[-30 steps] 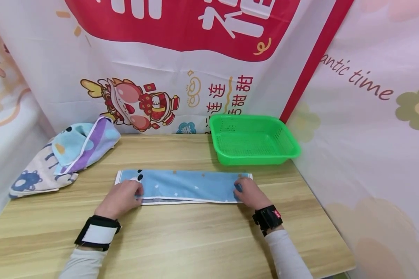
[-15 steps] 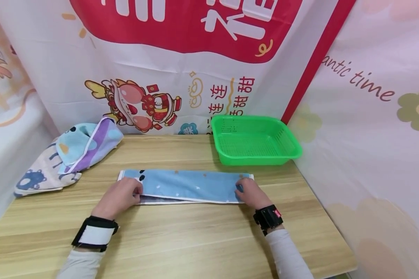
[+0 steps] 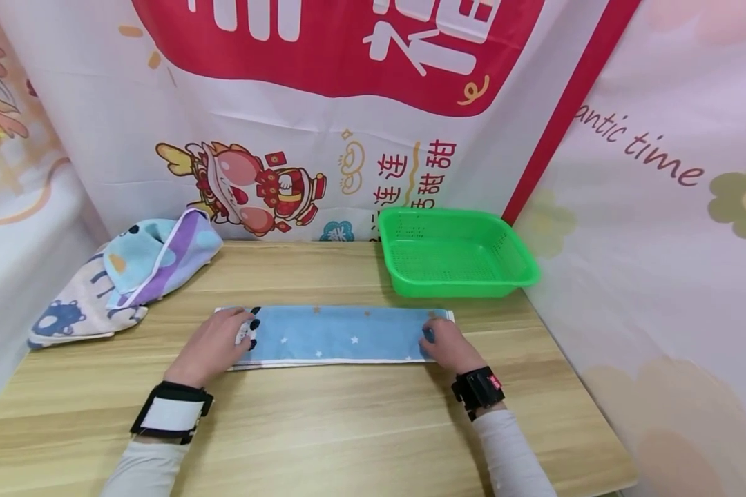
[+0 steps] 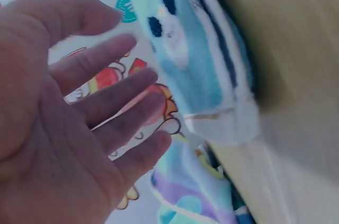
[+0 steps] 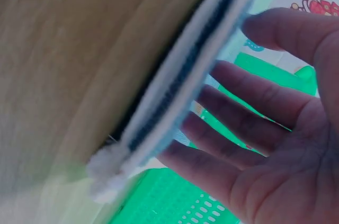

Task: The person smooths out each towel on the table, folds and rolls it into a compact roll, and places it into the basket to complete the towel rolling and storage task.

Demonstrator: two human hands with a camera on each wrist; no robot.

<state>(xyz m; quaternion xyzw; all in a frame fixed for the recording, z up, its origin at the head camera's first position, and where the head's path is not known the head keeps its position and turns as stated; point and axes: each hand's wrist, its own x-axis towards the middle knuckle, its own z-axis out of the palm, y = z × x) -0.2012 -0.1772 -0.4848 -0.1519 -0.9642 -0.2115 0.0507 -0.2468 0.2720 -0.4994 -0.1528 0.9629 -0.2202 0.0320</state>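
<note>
A light blue towel [image 3: 336, 335] with white stars and a black-and-white face at its left end lies folded in a long strip on the table. Over its left end is my left hand [image 3: 214, 345]; in the left wrist view its fingers [image 4: 108, 97] are spread and loosely extended, with a small gap to the towel [image 4: 193, 65]. My right hand [image 3: 449, 345] rests on the right end, and in the right wrist view its extended fingertips [image 5: 225, 70] touch the towel's top face. The stacked white-edged layers show there.
Behind the towel on the right stands a green plastic basket [image 3: 466, 286]. Rumpled towels [image 3: 124, 276] in purple, blue and beige lie at the back left of the wooden table [image 3: 323, 435]. Printed cloth backdrops [image 3: 273, 110] rise behind and beside the table.
My left hand has let go of the lifted front edge of the upper layer and spread its fingers over the left end. That edge now lies flatter. The right hand keeps its place.
</note>
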